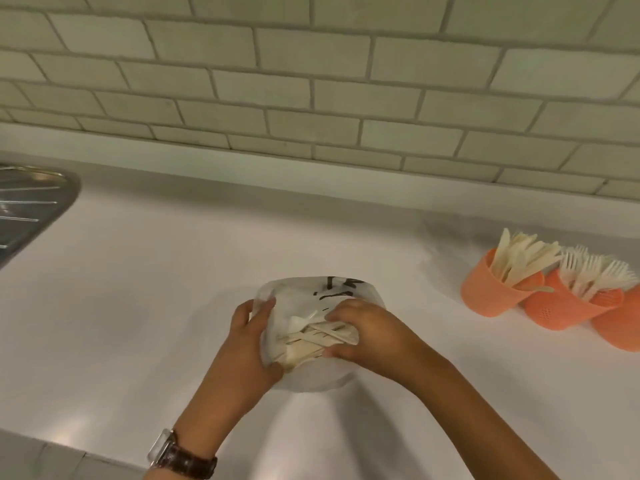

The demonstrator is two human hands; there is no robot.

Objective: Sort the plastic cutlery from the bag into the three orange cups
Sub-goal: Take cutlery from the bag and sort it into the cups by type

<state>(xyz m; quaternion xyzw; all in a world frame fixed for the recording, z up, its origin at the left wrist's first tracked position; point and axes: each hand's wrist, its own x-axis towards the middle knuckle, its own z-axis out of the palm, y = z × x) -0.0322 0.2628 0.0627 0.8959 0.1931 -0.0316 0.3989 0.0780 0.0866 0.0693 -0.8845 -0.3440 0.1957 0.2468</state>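
Observation:
A clear plastic bag (304, 289) with black writing lies on the white counter, holding a bundle of cream plastic cutlery (311, 337). My left hand (249, 344) grips the bag's left side. My right hand (367, 330) is at the bag's right side, its fingers and thumb curled round the ends of the cutlery bundle. Three orange cups stand at the right: the left cup (495, 289) holds knives, the middle cup (561, 306) holds forks, and the right cup (620, 327) is cut off by the frame edge, its contents hidden.
A white counter (156, 306) runs under a wall of pale tiles (311, 81). A steel sink drainer (27, 206) sits at the far left. A watch with a brown strap (180, 455) is on my left wrist.

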